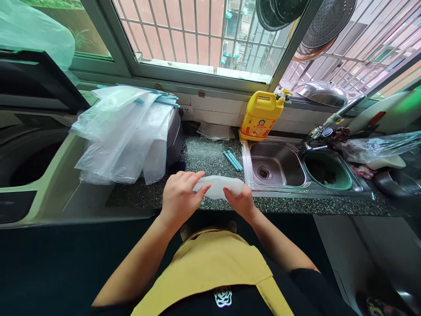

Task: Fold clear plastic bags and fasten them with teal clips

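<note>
Left hand: the person's left hand point(179, 193) is partly closed, thumb and fingers pinching one end of a translucent plastic piece point(217, 186).
Right hand: the right hand point(241, 199) is closed on the other end.
Translucent plastic piece: held level between both hands, in front of the yellow apron point(223, 259) and over the near edge of the speckled counter point(204, 151). It is drawn into a narrow band; whether it is folded or rolled, I cannot tell.
Blue strips: a few short strips point(233, 160) lie side by side just beyond the right hand, near the sink, apart from the plastic.
Plastic heap: to the left, large clear sheets or bags point(121, 131) lie loose and overlapping, with more blue strips among them. By appearance, only the held piece is being worked, and the heap looks unhandled.
Flat packet: a clear packet point(214, 131) lies by the wall.
Right side: a yellow jug point(261, 115) stands behind a steel sink point(278, 164), with a green basin point(327, 169) beyond.
</note>
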### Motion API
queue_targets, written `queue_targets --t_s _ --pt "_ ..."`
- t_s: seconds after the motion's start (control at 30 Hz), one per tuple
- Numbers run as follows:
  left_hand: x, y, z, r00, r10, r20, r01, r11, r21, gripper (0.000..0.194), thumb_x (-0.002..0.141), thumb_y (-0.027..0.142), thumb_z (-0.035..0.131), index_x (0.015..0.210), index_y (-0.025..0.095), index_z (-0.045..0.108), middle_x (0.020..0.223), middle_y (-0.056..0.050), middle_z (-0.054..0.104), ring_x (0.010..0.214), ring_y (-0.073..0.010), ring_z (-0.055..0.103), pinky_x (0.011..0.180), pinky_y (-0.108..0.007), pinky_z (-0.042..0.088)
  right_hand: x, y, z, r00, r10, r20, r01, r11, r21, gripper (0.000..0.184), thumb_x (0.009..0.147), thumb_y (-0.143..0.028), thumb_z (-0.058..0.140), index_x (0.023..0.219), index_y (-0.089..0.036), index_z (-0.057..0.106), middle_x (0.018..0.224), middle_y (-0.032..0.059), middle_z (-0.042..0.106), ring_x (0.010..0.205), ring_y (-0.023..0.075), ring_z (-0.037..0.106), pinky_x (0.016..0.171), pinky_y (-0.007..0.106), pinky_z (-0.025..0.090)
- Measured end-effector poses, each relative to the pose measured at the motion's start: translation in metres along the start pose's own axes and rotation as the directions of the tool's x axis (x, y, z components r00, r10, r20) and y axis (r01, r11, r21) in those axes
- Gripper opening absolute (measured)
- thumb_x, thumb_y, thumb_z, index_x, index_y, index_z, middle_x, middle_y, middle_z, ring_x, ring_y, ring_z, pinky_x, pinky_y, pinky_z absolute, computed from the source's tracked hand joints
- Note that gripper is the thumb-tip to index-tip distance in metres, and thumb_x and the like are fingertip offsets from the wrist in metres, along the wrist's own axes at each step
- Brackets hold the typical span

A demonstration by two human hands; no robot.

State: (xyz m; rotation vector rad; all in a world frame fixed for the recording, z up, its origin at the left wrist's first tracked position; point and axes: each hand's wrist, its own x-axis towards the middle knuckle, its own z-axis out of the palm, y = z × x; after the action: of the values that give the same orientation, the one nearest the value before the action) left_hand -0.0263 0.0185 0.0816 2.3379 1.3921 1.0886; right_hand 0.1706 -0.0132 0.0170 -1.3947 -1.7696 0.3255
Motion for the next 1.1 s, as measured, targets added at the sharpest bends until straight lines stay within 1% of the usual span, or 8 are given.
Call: queue_targets --t_s 0.13,0.3,0.47,0.57,0.63,0.73,0.9,1.1 --pt "0.010 0.005 0.003 0.996 0.015 0.093 -0.024 0.995 0.096 0.027 0.086 0.032 0.048 0.077 0.019 0.070 0.068 -0.006 0.067 0.064 -0.0175 0.057 0.062 -0.027 0.039 -0.002 -0.007 -0.004 0.984 -0.147 -0.102 0.139 0.987 -0.083 0.014 0.084 -0.028 0.056 0.091 -0.019 0.063 0.075 0.0057 0.059 0.064 0.0176 0.059 0.056 0.029 0.050" --pt "0.003 0.006 0.011 0.965 -0.195 0.178 0.222 0.964 -0.148 0.027 0.085 0.031 0.046 0.069 0.018 0.064 0.060 -0.002 0.061 0.054 -0.0126 0.051 0.053 -0.023 0.035 -0.020 -0.004 0.003 0.917 -0.377 -0.131 0.356 0.921 -0.157 0.033 0.084 -0.010 0.050 0.110 -0.025 0.064 0.073 0.0035 0.059 0.065 0.0143 0.057 0.059 0.026 0.049" --pt "-0.008 -0.006 0.039 0.841 -0.413 0.350 0.541 0.633 -0.553 0.018 0.074 0.034 0.052 0.070 0.017 0.057 0.059 0.001 0.056 0.053 -0.0120 0.050 0.051 -0.022 0.037 -0.044 0.000 0.028 0.890 -0.454 -0.042 0.443 0.882 -0.160 0.041 0.083 -0.007 0.047 0.115 -0.027 0.063 0.070 0.0025 0.058 0.061 0.0141 0.054 0.059 0.028 0.047" --pt "-0.012 -0.015 0.059 0.745 -0.512 0.427 0.649 0.407 -0.643 0.018 0.067 0.035 0.055 0.069 0.017 0.054 0.056 0.003 0.051 0.048 -0.0103 0.045 0.047 -0.021 0.035 -0.051 -0.001 0.039 0.902 -0.428 -0.062 0.413 0.895 -0.169 0.042 0.082 -0.009 0.047 0.119 -0.026 0.057 0.072 0.0031 0.060 0.063 0.0167 0.055 0.061 0.031 0.046" --pt "-0.013 -0.018 0.070 0.718 -0.556 0.419 0.661 0.355 -0.662 0.018 0.066 0.036 0.054 0.070 0.018 0.051 0.054 0.005 0.048 0.047 -0.0095 0.043 0.046 -0.021 0.035 -0.052 -0.002 0.043 0.916 -0.390 -0.096 0.371 0.913 -0.167 0.038 0.081 -0.021 0.055 0.120 -0.023 0.053 0.081 0.0064 0.061 0.071 0.0206 0.058 0.066 0.035 0.047" --pt "-0.013 -0.021 0.084 0.721 -0.578 0.383 0.664 0.418 -0.619 0.020 0.072 0.038 0.048 0.074 0.018 0.050 0.056 0.004 0.048 0.047 -0.0107 0.046 0.046 -0.022 0.037 -0.048 -0.003 0.048 0.945 -0.291 -0.151 0.268 0.951 -0.156 0.046 0.077 -0.039 0.063 0.116 -0.019 0.050 0.093 0.0119 0.062 0.081 0.0258 0.059 0.071 0.040 0.048" --pt "-0.006 -0.057 0.102 0.724 -0.607 0.327 0.680 0.552 -0.482 0.021 0.082 0.039 0.043 0.078 0.019 0.051 0.077 -0.004 0.062 0.077 -0.0196 0.062 0.070 -0.033 0.050 -0.033 0.008 0.043 0.977 -0.154 -0.146 0.133 0.980 -0.145 0.011 0.081 -0.012 0.046 0.085 -0.021 0.052 0.068 0.0024 0.056 0.062 0.0173 0.052 0.057 0.029 0.038" --pt "-0.003 -0.117 0.113 0.731 -0.657 0.184 0.681 0.692 -0.238 0.016 0.068 0.016 0.060 0.067 0.020 0.044 0.101 -0.018 0.063 0.128 -0.0384 0.037 0.109 -0.058 0.015 -0.035 0.016 0.029 0.975 -0.208 -0.079 0.192 0.966 -0.172 0.012 0.078 -0.010 0.047 0.083 -0.020 0.052 0.072 0.0033 0.058 0.068 0.0176 0.053 0.061 0.028 0.038"
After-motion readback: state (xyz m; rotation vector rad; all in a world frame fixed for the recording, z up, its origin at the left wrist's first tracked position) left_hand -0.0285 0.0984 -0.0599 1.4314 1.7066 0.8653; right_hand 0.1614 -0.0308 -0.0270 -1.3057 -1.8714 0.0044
